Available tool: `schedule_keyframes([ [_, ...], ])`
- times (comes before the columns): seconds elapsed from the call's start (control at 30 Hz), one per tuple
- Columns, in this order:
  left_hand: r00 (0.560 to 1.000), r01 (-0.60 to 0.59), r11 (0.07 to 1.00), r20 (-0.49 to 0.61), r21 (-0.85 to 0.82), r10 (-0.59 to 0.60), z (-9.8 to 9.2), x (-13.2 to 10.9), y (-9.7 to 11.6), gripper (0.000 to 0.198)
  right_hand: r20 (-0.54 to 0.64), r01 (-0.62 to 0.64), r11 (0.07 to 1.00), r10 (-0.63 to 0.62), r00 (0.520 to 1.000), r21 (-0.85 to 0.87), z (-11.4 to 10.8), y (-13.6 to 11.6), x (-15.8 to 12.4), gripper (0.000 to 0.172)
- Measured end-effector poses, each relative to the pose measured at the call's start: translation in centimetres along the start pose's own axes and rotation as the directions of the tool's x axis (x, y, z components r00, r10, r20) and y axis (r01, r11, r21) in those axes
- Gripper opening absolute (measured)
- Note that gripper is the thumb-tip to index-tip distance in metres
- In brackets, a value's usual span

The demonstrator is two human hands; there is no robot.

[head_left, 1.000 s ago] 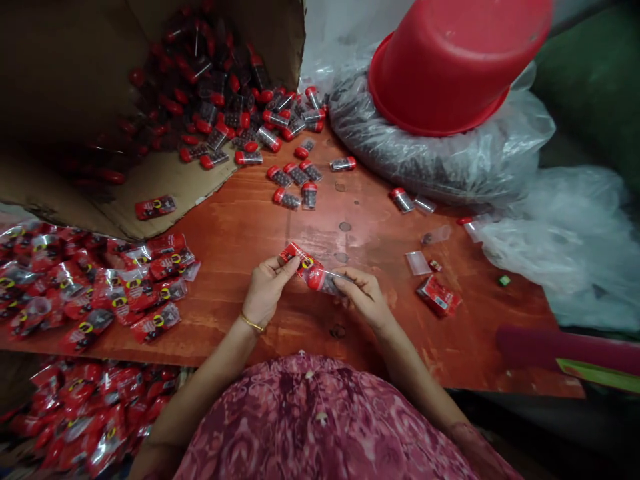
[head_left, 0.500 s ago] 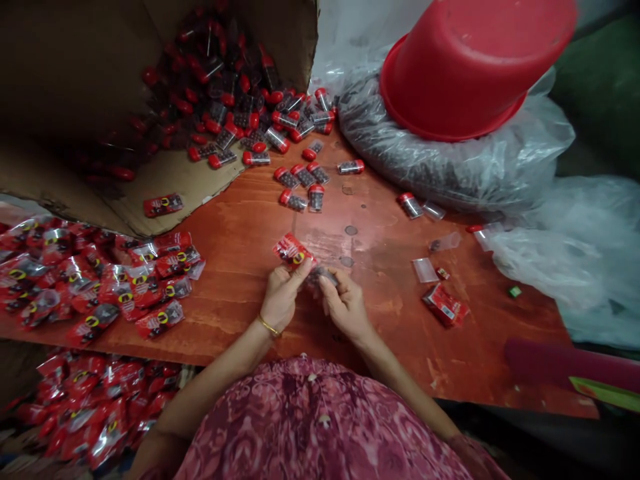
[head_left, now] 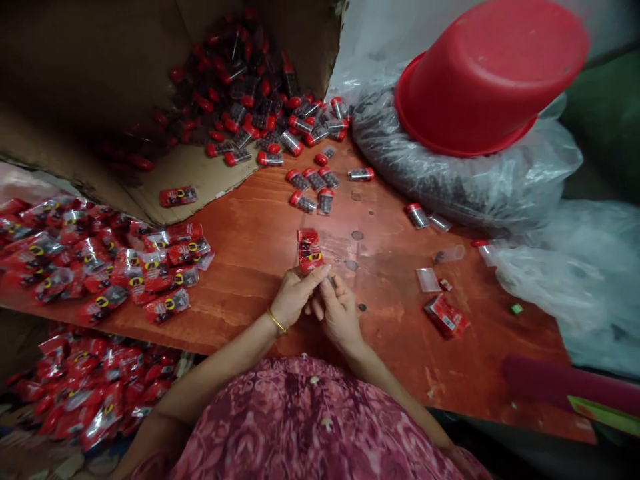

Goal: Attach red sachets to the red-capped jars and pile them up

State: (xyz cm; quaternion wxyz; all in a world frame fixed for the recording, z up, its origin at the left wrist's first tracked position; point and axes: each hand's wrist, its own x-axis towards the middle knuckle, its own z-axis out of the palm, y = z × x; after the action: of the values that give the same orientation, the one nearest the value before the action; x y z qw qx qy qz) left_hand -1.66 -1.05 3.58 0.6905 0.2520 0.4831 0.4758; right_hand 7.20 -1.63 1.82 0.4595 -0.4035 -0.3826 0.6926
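A red packet (head_left: 310,250) is clamped between the thumb and fingers of the left hand (head_left: 293,293), its printed part jutting out beyond the grip. Its near end is clasped in the bent fingers of the right hand (head_left: 340,310), by which it is mostly hidden. Past the grip, small bottles (head_left: 314,179) are spread on the table (head_left: 240,267). To its left, more packets (head_left: 155,265) are heaped near a cardboard box (head_left: 213,183). Beyond it to the right, a red tub (head_left: 480,80) is set upside down on a plastic bag (head_left: 465,183).
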Motion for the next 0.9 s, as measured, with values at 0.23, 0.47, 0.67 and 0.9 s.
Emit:
schedule_keyframes([
  [0.23, 0.981, -0.182, 0.982, -0.081, -0.042, 0.178, -0.1, -0.6, -0.2, 0.042, 0.032, 0.037, 0.999, -0.037, 0.999, -0.013, -0.1, 0.3, -0.4, 0.029],
  [0.47, 0.984, -0.164, 0.986, -0.064, 0.034, 0.166, 0.9, -1.8, -1.5, 0.046, -0.076, 0.099, 0.995, -0.1, 0.992, -0.02, 0.3, 0.2, -1.4, 0.026],
  [0.67, 0.968, -0.214, 0.974, -0.151, -0.067, 0.202, 0.9, -3.0, -0.2, 0.044, 0.149, 0.088, 0.994, -0.077, 0.986, -0.065, -0.4, -0.7, -2.4, 0.036],
  [0.9, 0.968, -0.21, 0.975, -0.156, -0.079, 0.196, 2.1, -4.3, -0.2, 0.05, 0.09, 0.188, 0.974, -0.177, 0.98, -0.126, -1.6, -0.6, -3.9, 0.034],
])
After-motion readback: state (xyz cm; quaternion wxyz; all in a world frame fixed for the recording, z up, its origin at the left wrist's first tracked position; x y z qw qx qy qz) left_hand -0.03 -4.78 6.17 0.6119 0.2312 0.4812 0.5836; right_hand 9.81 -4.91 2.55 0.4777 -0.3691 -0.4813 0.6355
